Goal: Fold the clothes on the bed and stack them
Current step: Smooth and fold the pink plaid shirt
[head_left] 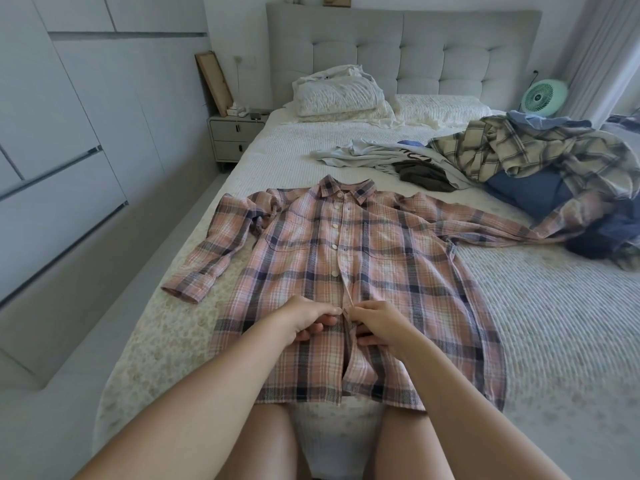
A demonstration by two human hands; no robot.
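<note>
A pink plaid shirt [391, 271] lies flat and face up on the bed [554, 341], collar away from me, sleeves spread to both sides. Its upper buttons are fastened; below my hands the front gapes open. My left hand [306, 318] pinches the left edge of the button placket at the shirt's middle. My right hand [377, 323] pinches the right edge directly opposite, fingertips almost touching the left hand. A heap of unfolded clothes [540, 161] lies at the bed's right side, with a beige plaid shirt on top and blue garments under it.
Pillows [339, 95] lie against the grey headboard. A nightstand [235, 133] stands left of the bed, and a green fan [543, 97] at the far right. White wardrobe doors [69, 133] line the left wall. My bare legs are at the bed's near edge.
</note>
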